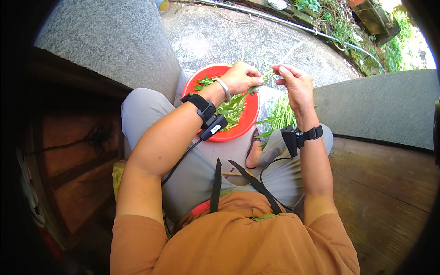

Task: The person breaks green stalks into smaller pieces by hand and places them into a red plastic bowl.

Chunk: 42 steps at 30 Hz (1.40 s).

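Note:
My left hand [242, 79] grips a leafy green vegetable stem [266, 75] over the right side of a red plastic basin [250, 122]. The thumb and forefinger of my right hand [296, 80] pinch the stem's far end. Leaves from the held piece hang down below my left fingers. Inside the basin lie short pieces of green stem and leaf [235, 111], partly covered by my left wrist and arm. To the right, below my right hand, a bunch of long green stems [282, 111] rests on a clear plastic bag [264, 99].
Stone blocks flank me at left [113, 44] and right [378, 103]. Stem scraps [261, 56] litter the concrete ground ahead. A pipe [268, 16] runs along the planted bank. My foot [254, 156] is beside the basin. Cables hang from both wrist devices.

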### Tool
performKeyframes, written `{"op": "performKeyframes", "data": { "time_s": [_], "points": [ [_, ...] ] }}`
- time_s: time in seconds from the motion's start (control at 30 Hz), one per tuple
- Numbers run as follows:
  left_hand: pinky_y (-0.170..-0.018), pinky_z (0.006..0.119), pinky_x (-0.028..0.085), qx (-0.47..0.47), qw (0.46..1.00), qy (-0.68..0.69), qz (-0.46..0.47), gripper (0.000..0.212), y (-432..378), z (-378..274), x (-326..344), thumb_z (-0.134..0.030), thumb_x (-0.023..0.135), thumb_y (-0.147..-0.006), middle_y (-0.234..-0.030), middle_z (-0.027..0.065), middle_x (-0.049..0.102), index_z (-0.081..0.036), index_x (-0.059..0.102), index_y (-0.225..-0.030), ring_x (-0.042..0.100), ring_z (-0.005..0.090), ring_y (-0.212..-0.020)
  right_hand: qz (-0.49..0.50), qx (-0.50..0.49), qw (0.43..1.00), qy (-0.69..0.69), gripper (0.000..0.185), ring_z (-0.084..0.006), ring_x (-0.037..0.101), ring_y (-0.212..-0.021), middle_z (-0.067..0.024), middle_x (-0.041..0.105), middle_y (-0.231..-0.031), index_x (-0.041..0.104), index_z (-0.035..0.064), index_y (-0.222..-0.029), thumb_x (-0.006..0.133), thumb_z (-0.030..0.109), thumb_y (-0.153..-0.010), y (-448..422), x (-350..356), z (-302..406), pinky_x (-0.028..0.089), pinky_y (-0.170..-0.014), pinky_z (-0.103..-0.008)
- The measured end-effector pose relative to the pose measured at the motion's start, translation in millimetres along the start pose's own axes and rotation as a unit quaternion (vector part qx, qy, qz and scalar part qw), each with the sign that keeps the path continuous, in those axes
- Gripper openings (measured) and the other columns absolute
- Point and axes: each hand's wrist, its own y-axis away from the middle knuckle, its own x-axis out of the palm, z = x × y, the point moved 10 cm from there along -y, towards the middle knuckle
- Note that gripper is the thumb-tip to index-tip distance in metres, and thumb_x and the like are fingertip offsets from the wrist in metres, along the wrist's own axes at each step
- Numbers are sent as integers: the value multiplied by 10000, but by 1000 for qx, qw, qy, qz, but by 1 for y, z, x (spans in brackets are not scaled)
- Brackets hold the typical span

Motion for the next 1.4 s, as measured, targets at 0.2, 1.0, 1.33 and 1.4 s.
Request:
{"op": "performKeyframes", "data": {
  "time_s": [0.2,1.0,1.33,1.4],
  "points": [
    [-532,222,471,-17,998,-6,-54,118,-3,-2,-19,-110,637,-886,-675,9,608,-5,687,-860,550,71,-568,-142,-401,758,494,306,-324,550,-969,-155,605,-1113,689,113,-1075,578,0,-813,21,-3,101,438,-857,-410],
    [-491,230,485,-9,988,-69,-135,170,0,-20,-41,-144,640,-872,-637,23,601,10,697,-831,563,81,-541,-27,-311,849,426,125,-217,643,-792,-94,657,-828,621,13,-915,496,10,-917,-12,10,74,497,-722,-334],
    [-463,226,472,-4,987,-70,-148,171,-4,-15,-49,-148,640,-871,-606,19,583,5,696,-820,548,80,-505,-117,-397,734,538,444,-312,577,-1065,-192,611,-1140,577,52,-1241,627,3,-803,-18,-25,108,429,-943,-396],
    [-465,223,474,-6,987,-66,-144,172,-4,-15,-46,-152,643,-871,-610,18,585,3,698,-823,548,77,-506,-52,-343,805,481,396,-286,596,-1016,-181,629,-1087,600,40,-1197,644,19,-804,-26,-16,90,445,-910,-375]
  ]
}}
